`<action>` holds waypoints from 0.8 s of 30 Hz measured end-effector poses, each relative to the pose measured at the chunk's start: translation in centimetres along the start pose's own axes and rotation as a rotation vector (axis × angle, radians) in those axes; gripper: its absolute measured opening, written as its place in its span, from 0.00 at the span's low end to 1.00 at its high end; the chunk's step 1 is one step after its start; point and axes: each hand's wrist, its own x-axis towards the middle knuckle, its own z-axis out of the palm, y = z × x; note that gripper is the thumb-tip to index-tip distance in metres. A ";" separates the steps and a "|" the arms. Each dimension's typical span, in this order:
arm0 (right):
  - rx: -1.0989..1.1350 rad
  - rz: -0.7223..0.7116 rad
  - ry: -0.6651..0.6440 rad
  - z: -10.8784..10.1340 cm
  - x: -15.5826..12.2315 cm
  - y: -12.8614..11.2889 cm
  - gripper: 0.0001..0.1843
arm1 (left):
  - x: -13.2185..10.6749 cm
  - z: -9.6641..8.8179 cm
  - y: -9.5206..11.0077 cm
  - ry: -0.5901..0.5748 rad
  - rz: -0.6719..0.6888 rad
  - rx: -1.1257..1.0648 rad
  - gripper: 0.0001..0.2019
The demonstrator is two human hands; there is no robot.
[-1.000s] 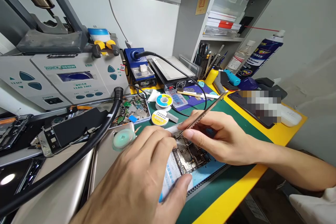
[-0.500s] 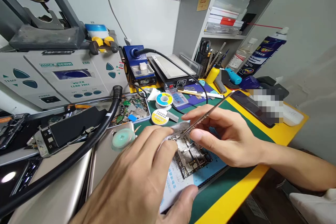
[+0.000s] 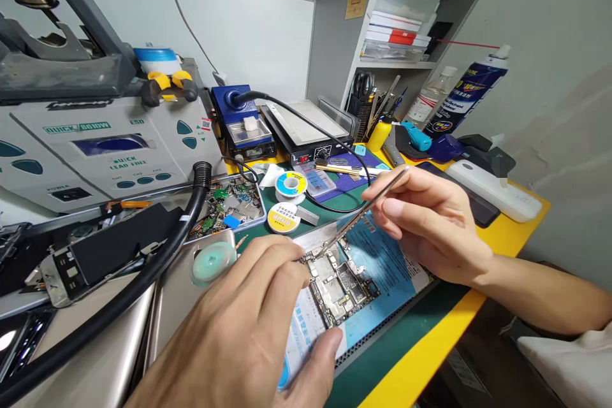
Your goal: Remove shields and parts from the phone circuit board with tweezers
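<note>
A bare green phone logic board (image 3: 337,287) with metal shields lies on a blue-and-white printed sheet (image 3: 387,255) on the green mat (image 3: 382,325). My right hand (image 3: 430,223) is shut on slim steel tweezers (image 3: 363,213), with their tips at the board's upper left edge. My left hand (image 3: 243,325) sits at the lower left, its fingers against the board's left edge and its thumb just below the board, on the sheet. Part of the board's left side is hidden by those fingers.
A black hot-air hose (image 3: 157,255) curves beside a hot-air station (image 3: 105,146). Nearby are a parts tray (image 3: 229,207), solder spools (image 3: 291,185), a green tape roll (image 3: 213,262), a blue soldering station (image 3: 241,118), a heating plate (image 3: 306,127), and a spray can (image 3: 466,92).
My right hand has drawn back up and to the right, showing more of the blue sheet. The tweezers now slant more steeply. The whole view has shifted slightly.
</note>
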 end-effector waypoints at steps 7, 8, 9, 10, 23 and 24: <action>0.036 0.030 -0.008 -0.9 1.1 0.5 0.03 | -0.9 -0.7 -0.7 -0.009 0.095 0.016 0.13; 0.035 0.035 -0.016 -1.0 1.2 0.6 0.04 | -1.2 -1.0 -0.8 -0.020 0.117 0.031 0.13; 0.036 0.038 -0.022 -1.0 1.3 0.7 0.04 | -1.5 -1.2 -0.9 -0.035 0.129 0.045 0.13; 0.039 0.038 -0.028 -1.1 1.4 0.9 0.04 | -1.7 -1.5 -1.0 -0.052 0.132 0.053 0.14; -0.051 -0.071 -0.199 -1.9 1.5 3.8 0.19 | 0.3 -3.9 -0.3 -0.153 0.098 0.044 0.11; -0.068 -0.091 -0.205 -2.0 1.6 4.2 0.20 | 0.4 -3.9 -0.3 -0.151 0.103 0.049 0.11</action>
